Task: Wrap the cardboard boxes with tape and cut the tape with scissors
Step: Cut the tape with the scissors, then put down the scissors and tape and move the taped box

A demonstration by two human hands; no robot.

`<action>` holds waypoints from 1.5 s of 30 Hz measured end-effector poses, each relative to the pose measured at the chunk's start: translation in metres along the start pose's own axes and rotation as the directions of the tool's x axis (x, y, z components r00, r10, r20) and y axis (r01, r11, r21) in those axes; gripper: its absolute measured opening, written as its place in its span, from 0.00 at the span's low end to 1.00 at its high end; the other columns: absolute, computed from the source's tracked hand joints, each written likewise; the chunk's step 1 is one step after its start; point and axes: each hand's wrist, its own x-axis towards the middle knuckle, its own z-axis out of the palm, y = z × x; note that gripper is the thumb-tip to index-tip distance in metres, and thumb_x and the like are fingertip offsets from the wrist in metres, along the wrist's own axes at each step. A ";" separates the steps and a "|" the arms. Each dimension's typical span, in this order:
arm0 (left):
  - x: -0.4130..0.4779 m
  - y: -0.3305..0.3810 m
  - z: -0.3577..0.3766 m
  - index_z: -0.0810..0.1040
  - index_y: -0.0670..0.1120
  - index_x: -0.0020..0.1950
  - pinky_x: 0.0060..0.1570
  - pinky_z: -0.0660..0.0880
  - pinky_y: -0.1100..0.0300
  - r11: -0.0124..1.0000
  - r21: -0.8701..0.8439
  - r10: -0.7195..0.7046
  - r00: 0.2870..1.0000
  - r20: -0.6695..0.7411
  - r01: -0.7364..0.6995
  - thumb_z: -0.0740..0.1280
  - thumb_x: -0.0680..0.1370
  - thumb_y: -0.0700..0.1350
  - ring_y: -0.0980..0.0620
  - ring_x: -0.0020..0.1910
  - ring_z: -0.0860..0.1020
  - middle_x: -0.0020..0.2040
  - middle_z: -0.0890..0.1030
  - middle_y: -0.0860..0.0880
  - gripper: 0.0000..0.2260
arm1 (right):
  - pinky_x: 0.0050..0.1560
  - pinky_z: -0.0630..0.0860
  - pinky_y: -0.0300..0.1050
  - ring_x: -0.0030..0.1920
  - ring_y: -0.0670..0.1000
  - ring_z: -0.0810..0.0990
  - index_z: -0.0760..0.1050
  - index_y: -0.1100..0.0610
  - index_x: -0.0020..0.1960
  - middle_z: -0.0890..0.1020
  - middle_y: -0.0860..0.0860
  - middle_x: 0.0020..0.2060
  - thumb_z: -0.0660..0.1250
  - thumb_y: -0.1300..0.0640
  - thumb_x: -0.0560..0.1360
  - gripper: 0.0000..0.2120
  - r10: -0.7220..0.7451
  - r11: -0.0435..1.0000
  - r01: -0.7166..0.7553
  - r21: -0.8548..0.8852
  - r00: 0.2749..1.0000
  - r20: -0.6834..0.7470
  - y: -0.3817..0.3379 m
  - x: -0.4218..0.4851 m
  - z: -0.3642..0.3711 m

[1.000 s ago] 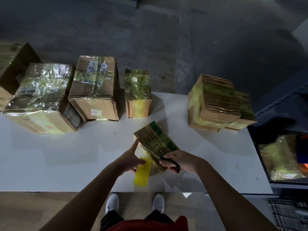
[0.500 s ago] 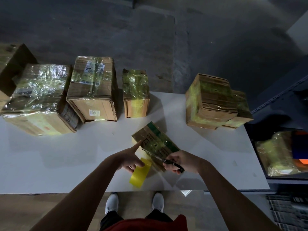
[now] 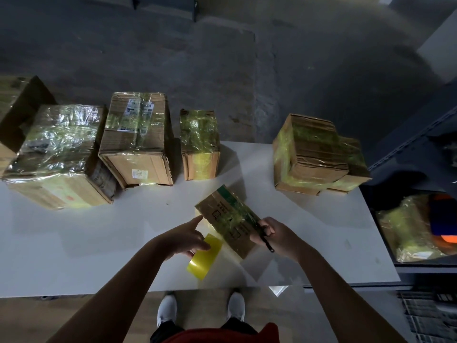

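Head view: danger of the tape folding back and sticking to itself, with the yellow tape roll (image 3: 204,256) held low just beside the small box (image 3: 230,219) and seemingly not pulled tight. Danger also of a crooked cut or a nick in the cardboard, with the scissors (image 3: 266,241) so close over the near end of the box. Possible sliding of the light box under a push, with nothing to pin it down. Left grip (image 3: 183,240): thumb and curled fingers closed around the roll, forefinger stretched towards the near left corner of the box. Right grip (image 3: 274,235): closed tight around the black handles of the scissors, touching the right edge of the box; blades hidden, so impossible to say whether open or not. Small box lying askew at the front middle of the worktop (image 3: 74,243), well apart from the larger boxes (image 3: 136,139) along the far edge
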 end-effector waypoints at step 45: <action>0.113 0.077 0.155 0.78 0.41 0.58 0.52 0.73 0.52 0.859 -0.509 -0.166 0.913 -0.373 -0.052 0.59 0.82 0.39 0.43 0.52 0.75 0.54 0.77 0.39 0.10 | 0.48 0.76 0.46 0.47 0.55 0.80 0.75 0.58 0.49 0.82 0.53 0.43 0.66 0.53 0.74 0.09 0.091 0.958 -0.152 -0.244 0.965 -0.244 0.074 0.023 -0.061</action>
